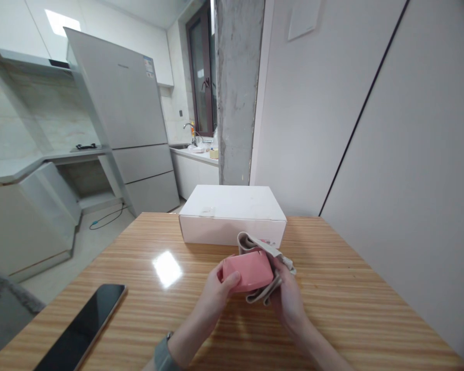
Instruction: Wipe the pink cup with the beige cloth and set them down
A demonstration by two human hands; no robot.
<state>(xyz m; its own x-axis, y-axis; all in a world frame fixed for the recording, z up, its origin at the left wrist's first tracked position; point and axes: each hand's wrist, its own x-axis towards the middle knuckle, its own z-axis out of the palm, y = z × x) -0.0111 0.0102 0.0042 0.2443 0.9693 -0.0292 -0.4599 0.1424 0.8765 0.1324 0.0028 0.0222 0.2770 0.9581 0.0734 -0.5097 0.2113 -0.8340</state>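
Note:
My left hand (216, 288) grips a small pink case (251, 270) by its left end, thumb on the face towards me. A folded grey-beige cloth (268, 247) is bunched in my right hand (288, 293), which presses it around the right end of the case. The cloth sticks up behind the case and hangs below it. Both hands are above the wooden table, just in front of a white box (232, 232). Some of the right fingers are hidden behind the cloth.
A black smartphone (83, 330) lies on the wooden table (147, 319) at the left. Behind the table stand a concrete pillar (239, 93) and a tall fridge (119, 93). A pale wall (371, 129) rises on the right.

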